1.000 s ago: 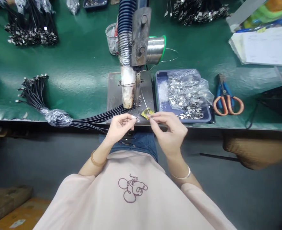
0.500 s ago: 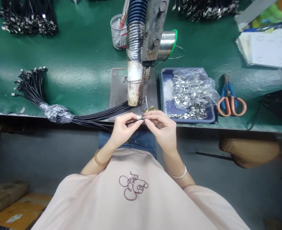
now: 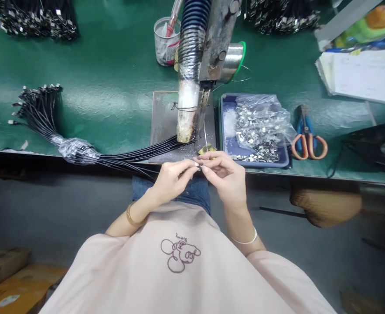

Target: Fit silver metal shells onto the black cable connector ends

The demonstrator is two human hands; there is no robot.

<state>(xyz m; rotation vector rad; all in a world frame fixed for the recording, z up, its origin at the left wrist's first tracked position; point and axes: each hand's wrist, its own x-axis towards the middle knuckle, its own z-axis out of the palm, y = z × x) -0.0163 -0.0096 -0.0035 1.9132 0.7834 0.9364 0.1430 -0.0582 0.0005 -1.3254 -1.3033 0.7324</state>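
Note:
My left hand and my right hand meet fingertip to fingertip at the bench's front edge, both pinched. The left pinches the end of a thin black cable from the bundle of black cables. The right pinches a small metal shell against that cable end; the part is too small to see clearly. Just beyond my fingers lie a yellow sponge scrap and the grey metal plate. A soldering fixture with a ribbed hose stands on that plate.
A blue tray with a clear bag of metal shells sits to the right, orange-handled scissors beside it. A solder spool, a plastic cup, more cable bundles and papers lie farther back on the green bench.
A second ago my hands were slightly apart; they have come together so the fingertips touch. The view has shifted a little forward over the bench.

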